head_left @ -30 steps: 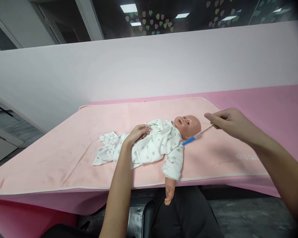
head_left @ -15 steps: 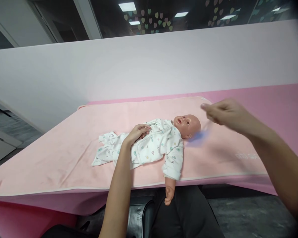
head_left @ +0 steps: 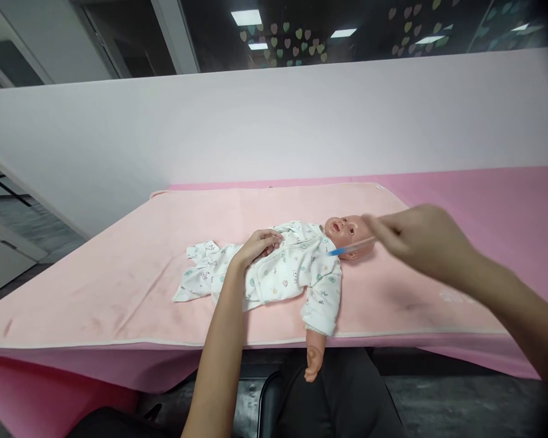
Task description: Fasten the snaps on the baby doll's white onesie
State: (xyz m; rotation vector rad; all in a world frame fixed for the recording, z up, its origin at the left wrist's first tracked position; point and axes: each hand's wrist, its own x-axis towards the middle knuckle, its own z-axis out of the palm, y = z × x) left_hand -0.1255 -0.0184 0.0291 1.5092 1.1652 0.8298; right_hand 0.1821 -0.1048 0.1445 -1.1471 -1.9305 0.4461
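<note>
A baby doll in a white patterned outfit lies on its back, head to the right. My left hand rests on its belly near the end of its far sleeve, fingers curled; what lies under them is hidden. Close by the doll's head, my right hand is closed on a thin pale stick with a blue end. Motion blurs the stick, so its kind is unclear. The blue end points left, in front of the doll's shoulder and neck. The doll's near arm hangs over the table edge.
A peach blanket lies under the doll on a pink-covered table. Behind it rises a white partition. My dark-clothed legs are below the near edge.
My right hand has moved down and nearer the doll's head, swinging the blue end from below the head to the doll's shoulder. My left hand stays on the belly. The view has shifted slightly.
</note>
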